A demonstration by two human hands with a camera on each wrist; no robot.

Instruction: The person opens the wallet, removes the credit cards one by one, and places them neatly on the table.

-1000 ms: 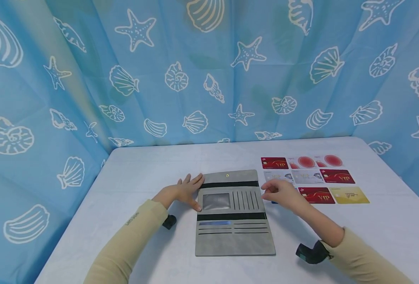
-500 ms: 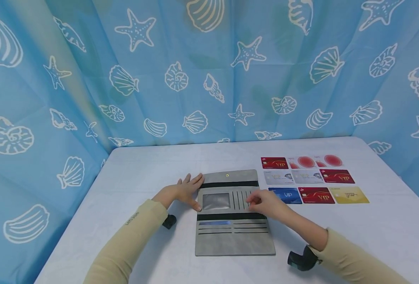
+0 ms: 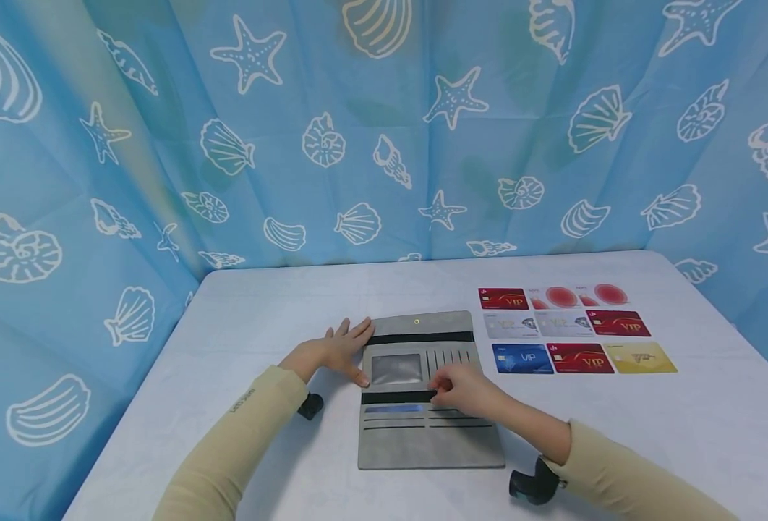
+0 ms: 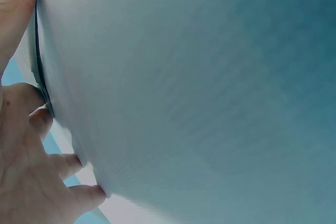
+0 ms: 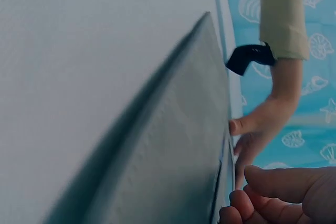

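A grey wallet lies unfolded on the white table, with card slots, a clear window and black bands. A blue card peeks from the upper left slot of its lower panel. My left hand rests at the wallet's left edge, fingers spread and thumb beside the window. Over the right side of the wallet hovers my right hand, fingers loosely bent. In the right wrist view nothing shows between its thumb and fingers, which are near the wallet's surface.
Right of the wallet several cards lie in three rows, among them a blue VIP card, a red VIP card and a gold card. A blue shell-print curtain hangs behind the table.
My right hand has moved left and slightly nearer, from beside the blue VIP card to over the wallet's middle. That card, hidden by the hand before, is now uncovered. The left hand stays put.
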